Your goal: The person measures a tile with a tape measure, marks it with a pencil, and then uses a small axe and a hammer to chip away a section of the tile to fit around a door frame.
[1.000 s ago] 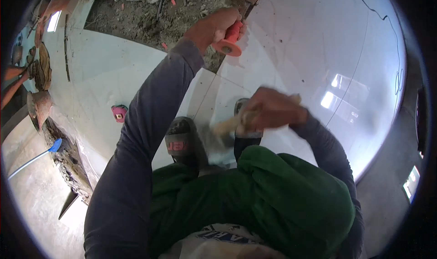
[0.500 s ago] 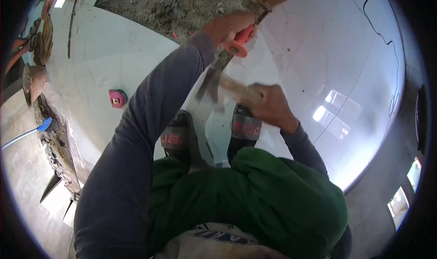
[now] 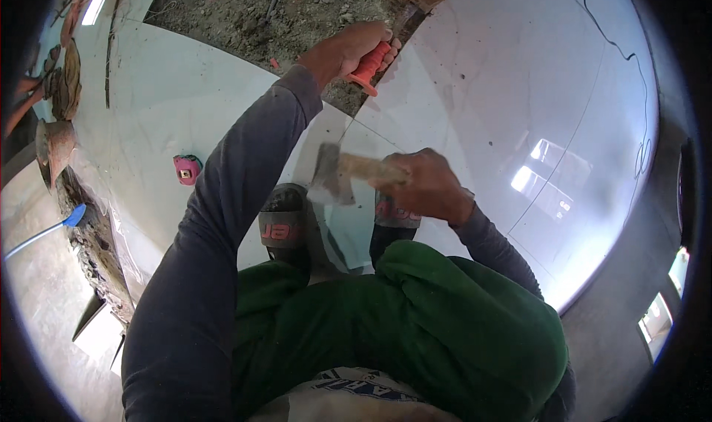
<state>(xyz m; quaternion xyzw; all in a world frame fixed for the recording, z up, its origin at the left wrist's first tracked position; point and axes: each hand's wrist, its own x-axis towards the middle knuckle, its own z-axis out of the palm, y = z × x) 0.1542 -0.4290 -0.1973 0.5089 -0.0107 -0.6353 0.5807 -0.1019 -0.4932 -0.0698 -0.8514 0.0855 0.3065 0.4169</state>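
Note:
My left hand (image 3: 345,50) is closed around the red ribbed grip of a chisel (image 3: 368,66), its round guard facing back toward me. The chisel's far end is hidden behind the fingers, by the corner where pale tile meets bare soil. Closer to me, my right hand (image 3: 432,182) is wrapped round the wooden handle of a hatchet (image 3: 331,171). Its grey metal head is smeared by motion and hangs above the tiles, apart from the chisel and a little in front of my sandals (image 3: 284,229).
Glossy white tiles (image 3: 475,118) surround a patch of rubble and soil (image 3: 222,25) at the far side. A pink tape measure (image 3: 188,169) lies left of my arm. A black cable (image 3: 630,55) runs along the right, and a blue-headed stick (image 3: 74,215) lies far left.
The hatchet has swung back toward me and slightly left, away from the chisel. My left hand with the chisel appears shifted a little left, and the view has tilted slightly.

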